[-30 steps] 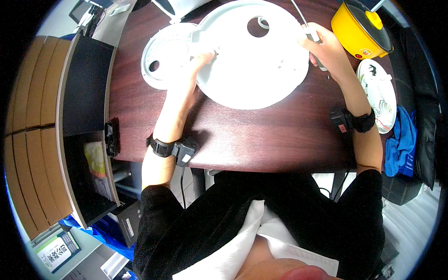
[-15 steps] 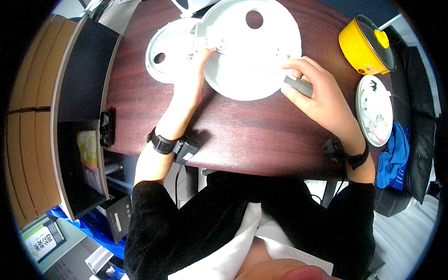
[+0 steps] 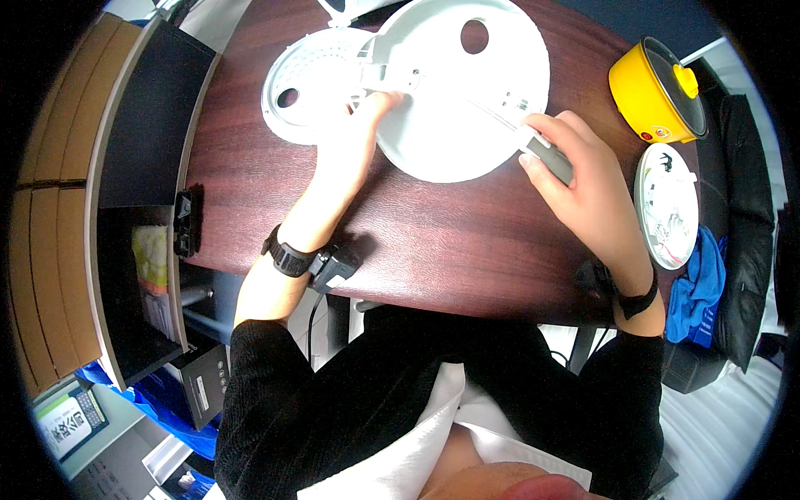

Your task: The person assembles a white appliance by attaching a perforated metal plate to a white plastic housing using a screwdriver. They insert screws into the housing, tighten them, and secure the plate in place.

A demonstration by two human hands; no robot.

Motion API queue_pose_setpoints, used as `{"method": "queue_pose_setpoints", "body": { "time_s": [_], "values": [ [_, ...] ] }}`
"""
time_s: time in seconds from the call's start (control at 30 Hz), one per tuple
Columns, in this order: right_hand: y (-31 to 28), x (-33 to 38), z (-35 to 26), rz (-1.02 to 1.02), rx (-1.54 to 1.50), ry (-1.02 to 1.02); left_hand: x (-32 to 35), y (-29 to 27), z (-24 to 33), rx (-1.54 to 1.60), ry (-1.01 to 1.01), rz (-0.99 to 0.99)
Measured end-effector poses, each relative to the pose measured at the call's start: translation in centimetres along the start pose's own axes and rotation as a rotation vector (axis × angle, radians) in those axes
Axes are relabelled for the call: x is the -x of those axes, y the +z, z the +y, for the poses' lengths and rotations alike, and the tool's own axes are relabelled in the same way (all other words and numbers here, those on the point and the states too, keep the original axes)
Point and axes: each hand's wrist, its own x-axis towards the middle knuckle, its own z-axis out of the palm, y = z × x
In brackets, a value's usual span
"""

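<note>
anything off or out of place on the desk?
Nothing spilled or broken. The white round lid shell lies inside-up, apart from the yellow cooker, with a second white disc beside it. The left hand steadies it; the right hand grips a grey tool handle.

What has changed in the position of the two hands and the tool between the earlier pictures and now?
The right hand has come down from the far edge of the large white round part toward the person, bringing the grey-handled tool with it, so that the tool's shaft now lies across the part's near right side. The left hand stays pressed on the part beside the perforated white disc. The yellow pot stayed where it was on the table.
</note>
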Motion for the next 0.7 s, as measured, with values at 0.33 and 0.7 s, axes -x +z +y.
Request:
{"method": "queue_pose_setpoints", "body": {
  "time_s": [0.33, 0.7],
  "values": [
    [-1.2, 0.8, -1.5, -0.093, 0.073, 0.02, 0.8, -0.5, 0.4, -0.181, 0.039, -0.088],
    [0.2, 0.6, -2.4, -0.11, 0.085, 0.057, 0.5, -0.2, 0.0, -0.248, 0.334, 0.004]
  ]
}}
